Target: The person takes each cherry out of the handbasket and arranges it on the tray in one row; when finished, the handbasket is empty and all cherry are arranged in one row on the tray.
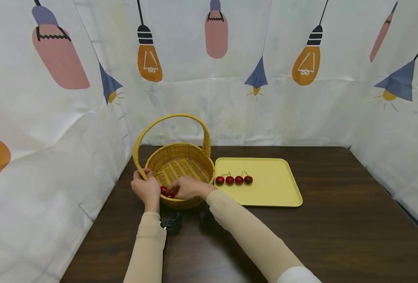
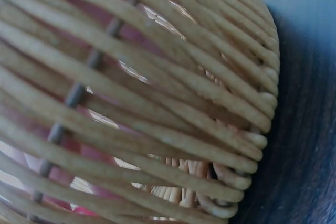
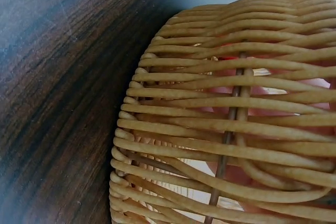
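Your left hand grips the basket at its left side, fingers curled about the foot of the handle, probably because a light woven thing could slide or tip while you reach into it. Your right hand comes over the near right edge, its fingers down among the red cherries at the basket's near left; whether they pinch one, you cannot tell, since the hand covers the spot and the wrist views show mostly weave. The basket stands upright on the bench, its handle arching overhead, which leaves the mouth open to your arm. Just to its right lies the yellow tray, flat and close, so the reach between them is short. Four more cherries sit there in a row from the left edge, spaced closely, perhaps for neatness.
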The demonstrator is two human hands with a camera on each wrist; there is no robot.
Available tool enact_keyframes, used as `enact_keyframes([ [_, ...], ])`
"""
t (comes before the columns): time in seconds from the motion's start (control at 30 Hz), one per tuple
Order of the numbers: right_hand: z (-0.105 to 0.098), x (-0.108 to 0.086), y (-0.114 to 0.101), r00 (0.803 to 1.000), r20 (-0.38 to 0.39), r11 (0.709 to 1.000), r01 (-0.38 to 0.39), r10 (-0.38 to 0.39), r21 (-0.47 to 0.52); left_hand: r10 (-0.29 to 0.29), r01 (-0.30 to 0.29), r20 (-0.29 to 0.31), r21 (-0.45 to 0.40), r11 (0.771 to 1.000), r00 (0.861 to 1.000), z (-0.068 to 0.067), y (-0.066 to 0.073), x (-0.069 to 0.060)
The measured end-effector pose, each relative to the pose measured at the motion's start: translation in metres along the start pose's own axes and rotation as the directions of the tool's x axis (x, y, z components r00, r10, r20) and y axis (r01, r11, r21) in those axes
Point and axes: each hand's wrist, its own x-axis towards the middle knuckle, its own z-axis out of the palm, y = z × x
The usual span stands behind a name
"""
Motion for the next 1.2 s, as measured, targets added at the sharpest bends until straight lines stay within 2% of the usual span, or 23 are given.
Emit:
enact_keyframes([
  [0.23, 0.0, 0.004, 0.002, 0.997, 0.068, 1.0, 0.02, -0.021, 0.019, -0.015, 0.015, 0.016, -0.004, 1.0, 1.0, -0.001, 0.001, -0.001],
  [0.5, 0.001, 0.004, 0.004, 0.999, 0.048, 1.0, 0.017, -0.018, 0.021, -0.02, 0.02, 0.021, -0.003, 1.0, 1.0, 0.0, 0.0, 0.0],
  [0.6, 0.001, 0.003, 0.003, 1.0, -0.001, 1.0, 0.017, -0.017, -0.005, -0.018, 0.018, 0.022, -0.002, 1.0, 1.0, 0.0, 0.0, 0.001],
  [0.7, 0.001, 0.0, 0.001, 0.995, -0.093, 0.997, 0.026, -0.033, -0.07, -0.01, 0.01, 0.009, -0.002, 1.0, 1.0, -0.001, 0.001, 0.003],
  [0.83, 0.002, -0.008, 0.0, 0.972, -0.221, 0.987, 0.046, -0.08, -0.154, -0.005, 0.005, 0.006, 0.005, 1.0, 1.0, 0.0, 0.002, 0.002],
  [0.93, 0.003, -0.017, -0.001, 0.953, -0.281, 0.981, 0.066, -0.117, -0.184, -0.005, 0.005, 0.015, 0.009, 1.0, 1.0, 0.0, 0.002, 0.001],
  [1.2, 0.005, -0.032, 0.004, 0.918, -0.381, 0.991, 0.076, -0.114, -0.114, 0.008, -0.008, 0.003, -0.009, 1.0, 1.0, 0.001, -0.001, 0.001],
])
